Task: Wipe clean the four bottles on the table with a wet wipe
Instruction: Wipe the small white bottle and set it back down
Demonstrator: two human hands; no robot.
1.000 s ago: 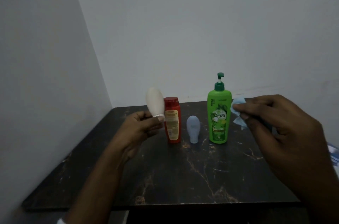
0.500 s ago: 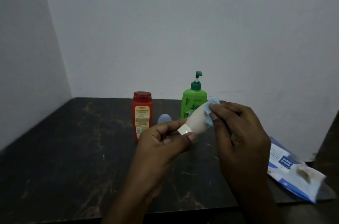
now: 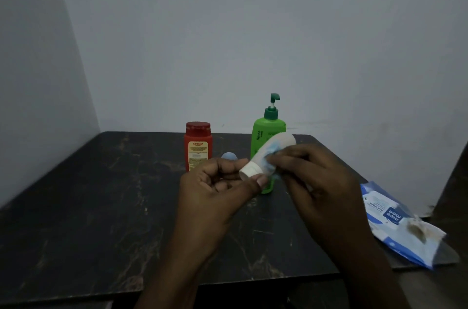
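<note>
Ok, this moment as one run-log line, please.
step: wiping white bottle | left hand: pinches its cap | right hand: presses wet wipe on it | on table: red bottle, green pump bottle

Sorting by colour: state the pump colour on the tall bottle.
Dark green pump on a lighter green bottle, clearest in the head view.

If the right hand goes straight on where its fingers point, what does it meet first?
The white bottle: the right hand presses its wet wipe on it. Depth beyond is unclear.
</note>
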